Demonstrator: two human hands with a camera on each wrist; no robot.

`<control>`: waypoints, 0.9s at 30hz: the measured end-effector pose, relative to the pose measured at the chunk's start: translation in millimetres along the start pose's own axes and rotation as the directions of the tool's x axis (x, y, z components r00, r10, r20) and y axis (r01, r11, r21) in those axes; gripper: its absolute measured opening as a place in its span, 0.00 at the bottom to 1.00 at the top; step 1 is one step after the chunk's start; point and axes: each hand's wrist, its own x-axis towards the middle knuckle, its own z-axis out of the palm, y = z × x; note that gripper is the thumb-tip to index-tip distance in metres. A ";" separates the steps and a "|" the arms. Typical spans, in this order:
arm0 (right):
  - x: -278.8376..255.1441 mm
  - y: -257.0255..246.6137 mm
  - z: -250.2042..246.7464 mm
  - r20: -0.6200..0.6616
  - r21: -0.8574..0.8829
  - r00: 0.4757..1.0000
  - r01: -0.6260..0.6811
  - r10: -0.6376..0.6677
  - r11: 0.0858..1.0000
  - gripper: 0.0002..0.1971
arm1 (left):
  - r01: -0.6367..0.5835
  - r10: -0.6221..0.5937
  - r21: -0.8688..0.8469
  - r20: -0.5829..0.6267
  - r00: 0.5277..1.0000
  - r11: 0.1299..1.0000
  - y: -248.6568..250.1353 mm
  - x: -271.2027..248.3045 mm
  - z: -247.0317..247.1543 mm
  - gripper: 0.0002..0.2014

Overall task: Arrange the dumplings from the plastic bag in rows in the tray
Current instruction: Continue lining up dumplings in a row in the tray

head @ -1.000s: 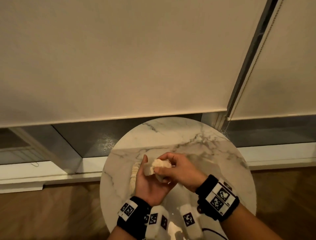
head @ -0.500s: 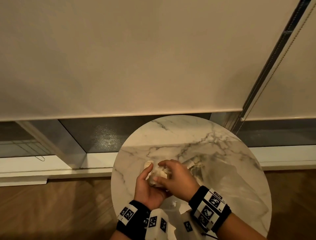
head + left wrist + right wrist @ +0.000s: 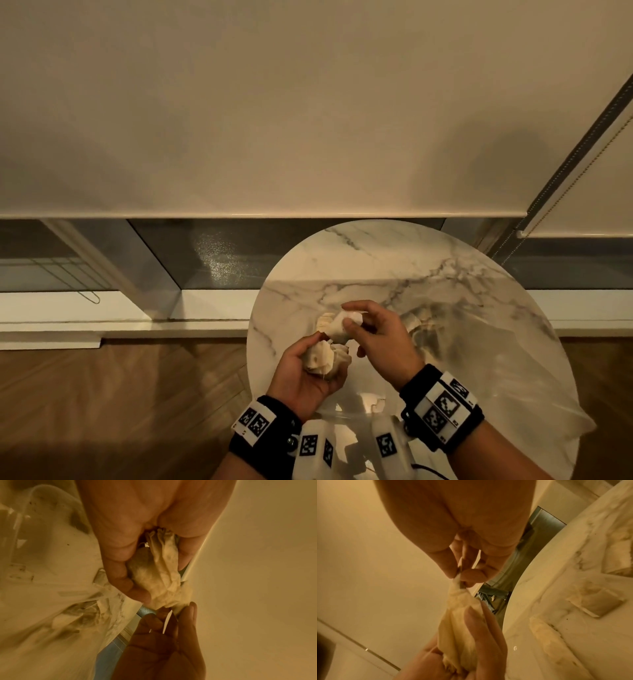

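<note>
1. A clump of stuck dumplings (image 3: 325,359) is held in the left hand (image 3: 305,373), fingers curled round it, above the near part of the round marble desk (image 3: 376,260). Judged: it is kept lifted so one piece can be worked free w/o dragging the rest.
2. One dumpling (image 3: 344,323) at the clump's far end is pinched by the right hand (image 3: 380,342) betw. thumb and fingertips; it is pulled away from the left, prob. to peel it off.
3. The plastic bag (image 3: 479,342) lies spread on the desk's right side, w/ more dumplings seen through it in the right wrist view.
4. No tray can be made out for certain; the desk's near edge is hidden by the wrist cameras.
5. Dumpling count in the clump cannot be told.
</note>
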 end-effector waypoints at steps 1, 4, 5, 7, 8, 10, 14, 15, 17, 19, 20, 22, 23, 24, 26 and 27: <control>2.1 -0.6 3.5 0.010 0.026 1.000 -0.011 0.011 1.000 0.13 | -0.004 0.004 -0.006 -0.005 1.000 1.000 3.6 -0.3 -4.9 0.13; 8.2 -2.4 10.6 0.023 0.042 0.999 -0.043 0.042 0.998 0.16 | -0.014 0.013 -0.021 -0.048 0.999 1.000 11.8 0.0 -17.1 0.11; 10.9 -2.6 12.7 0.017 0.038 0.999 -0.050 0.049 0.998 0.15 | -0.013 0.011 -0.028 -0.068 0.998 1.000 14.3 1.0 -21.8 0.11; 15.9 -2.7 16.9 0.005 0.040 0.999 -0.051 0.051 0.998 0.09 | -0.012 0.007 -0.051 -0.100 0.995 0.999 19.5 1.9 -31.2 0.10; 18.0 -2.6 18.9 0.002 0.050 0.999 -0.054 0.054 0.997 0.07 | -0.013 0.006 -0.064 -0.113 0.994 0.998 22.3 2.5 -37.2 0.10; 20.7 -2.5 19.9 0.002 0.067 0.998 -0.058 0.058 0.996 0.04 | -0.018 0.009 -0.069 -0.135 0.991 0.997 26.2 3.1 -47.4 0.10; 23.9 0.7 19.5 -0.014 0.047 0.998 -0.053 0.054 0.997 0.02 | -0.008 -0.005 -0.082 -0.164 0.986 0.997 33.0 3.5 -68.5 0.08; 24.7 2.3 19.0 -0.020 0.044 0.998 -0.056 0.056 0.997 0.02 | -0.008 -0.008 -0.090 -0.172 0.985 0.996 34.5 3.3 -72.3 0.08; 26.6 6.9 18.2 -0.023 0.029 0.997 -0.067 0.067 0.997 0.03 | -0.012 -0.007 -0.098 -0.189 0.982 0.995 37.3 3.7 -79.2 0.08; 28.7 12.8 17.0 -0.025 0.008 0.997 -0.076 0.076 0.997 0.03 | -0.019 0.000 -0.094 -0.199 0.980 0.995 38.9 5.0 -83.5 0.08; 29.8 16.0 16.3 -0.024 -0.002 0.997 -0.079 0.078 0.997 0.04 | -0.023 0.005 -0.091 -0.201 0.979 0.996 39.4 6.0 -84.5 0.09; 31.8 22.3 15.4 -0.025 -0.019 0.996 -0.085 0.085 0.996 0.04 | -0.037 0.018 -0.089 -0.203 0.979 0.995 40.4 7.8 -84.9 0.10; 32.8 25.7 15.1 -0.029 -0.023 0.995 -0.092 0.091 0.996 0.04 | -0.045 0.026 -0.087 -0.201 0.979 0.995 41.1 8.5 -84.6 0.10; 33.4 29.2 14.5 -0.035 -0.026 0.994 -0.101 0.100 0.995 0.04 | -0.053 0.035 -0.086 -0.197 0.980 0.995 41.6 8.5 -83.7 0.11; 35.3 37.2 12.1 -0.049 -0.031 0.991 -0.124 0.122 0.992 0.03 | -0.072 0.054 -0.093 -0.179 0.982 0.993 42.5 7.9 -82.7 0.11; 36.2 41.3 10.2 -0.057 -0.032 0.990 -0.133 0.131 0.991 0.03 | -0.080 0.062 -0.100 -0.166 0.984 0.992 42.9 7.5 -82.5 0.11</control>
